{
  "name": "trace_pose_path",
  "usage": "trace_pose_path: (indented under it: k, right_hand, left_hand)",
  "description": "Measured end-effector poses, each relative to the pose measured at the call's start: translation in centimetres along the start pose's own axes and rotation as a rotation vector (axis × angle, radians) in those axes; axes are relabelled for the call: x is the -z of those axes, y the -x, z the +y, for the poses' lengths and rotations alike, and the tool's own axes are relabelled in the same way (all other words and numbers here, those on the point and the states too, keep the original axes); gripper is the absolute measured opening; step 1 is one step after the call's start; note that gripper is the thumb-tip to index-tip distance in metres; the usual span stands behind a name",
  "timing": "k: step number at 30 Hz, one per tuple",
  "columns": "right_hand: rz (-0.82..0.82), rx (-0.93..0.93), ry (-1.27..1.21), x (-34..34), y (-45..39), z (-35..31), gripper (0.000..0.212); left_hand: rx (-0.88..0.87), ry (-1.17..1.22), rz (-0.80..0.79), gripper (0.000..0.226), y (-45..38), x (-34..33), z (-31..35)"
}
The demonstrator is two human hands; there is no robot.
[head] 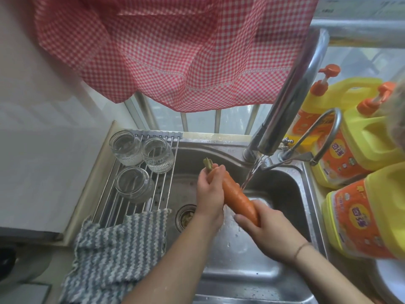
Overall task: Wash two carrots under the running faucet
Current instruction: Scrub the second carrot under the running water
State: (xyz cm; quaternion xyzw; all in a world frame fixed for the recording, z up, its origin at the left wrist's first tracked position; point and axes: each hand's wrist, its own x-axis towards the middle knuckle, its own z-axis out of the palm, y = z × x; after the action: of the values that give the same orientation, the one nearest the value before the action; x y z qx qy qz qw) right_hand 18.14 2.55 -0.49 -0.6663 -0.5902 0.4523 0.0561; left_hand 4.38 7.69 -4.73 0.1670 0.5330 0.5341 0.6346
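Observation:
One orange carrot (235, 195) with a short green stub lies slanted over the steel sink (291, 189). My left hand (209, 194) grips its thick stem end. Around the thin lower end, my right hand (263, 229) wraps its fingers. A thin stream of water (252, 172) falls from the chrome faucet (291, 99) and hits the carrot's middle. I see no second carrot in view.
A wire rack (162, 194) over the sink's left side carries three upturned glass jars (126, 148). A striped knitted cloth (114, 249) hangs over the front left rim. Three yellow detergent jugs (368, 216) stand at the right. A red checked curtain (175, 44) hangs above.

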Motion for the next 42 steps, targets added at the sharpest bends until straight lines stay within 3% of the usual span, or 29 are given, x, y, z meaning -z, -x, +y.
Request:
trace_pose_path:
  k: [2, 4, 7, 10, 14, 16, 19, 23, 26, 31, 37, 42]
  right_hand:
    - [0.174, 0.074, 0.322, -1.3, 0.3, -1.2, 0.051]
    - [0.271, 0.068, 0.375, -2.1, 0.4, -1.0, 0.059]
    - [0.434, 0.064, 0.547, -2.1, 0.5, -1.0, 0.05]
    - [0.562, 0.113, 0.611, -4.1, 0.4, -0.4, 0.049]
    - [0.575, 0.162, 0.605, -5.6, 0.3, 0.0, 0.05]
    - [0.58, 0.182, 0.607, -5.8, 0.6, 0.3, 0.056]
    - [0.615, 0.195, 0.554, -6.0, 0.9, 1.0, 0.06]
    - [0.617, 0.156, 0.496, -6.1, 1.3, 1.7, 0.058]
    - [0.592, 0.141, 0.475, -6.2, 1.5, 1.7, 0.059]
    - [0.566, 0.161, 0.49, -6.7, 1.7, 1.4, 0.063]
    - [0.586, 0.156, 0.471, -6.4, 1.8, 1.2, 0.064]
    - [0.578, 0.154, 0.479, -6.3, 1.8, 1.1, 0.064]
  left_hand:
    - [0.039, 0.012, 0.038, 0.018, -0.1, -0.6, 0.0]
    - [0.027, 0.009, 0.054, 0.03, 0.3, -0.8, -0.6]
    - [-0.019, -0.045, -0.031, 0.068, 1.3, -0.8, -1.7]
    - [-0.096, -0.21, 0.02, 0.076, 1.3, -1.0, -2.1]
    - [-0.058, -0.202, 0.172, 0.048, 0.3, -0.9, -2.2]
    - [-0.017, -0.094, 0.152, 0.03, 0.8, -0.9, -1.6]
    - [-0.038, -0.045, 0.002, 0.021, 1.8, -0.1, -1.8]
    - [-0.056, -0.129, -0.175, 0.039, 2.2, 1.3, -2.9]
    - [-0.006, 0.044, -0.168, 0.051, 2.3, 1.3, -2.9]
    - [0.094, 0.236, -0.059, 0.033, 3.0, 0.3, -1.9]
    - [0.048, 0.29, -0.112, 0.051, 3.1, 0.6, -1.9]
    - [0.073, 0.233, -0.094, 0.035, 3.1, 0.3, -1.7]
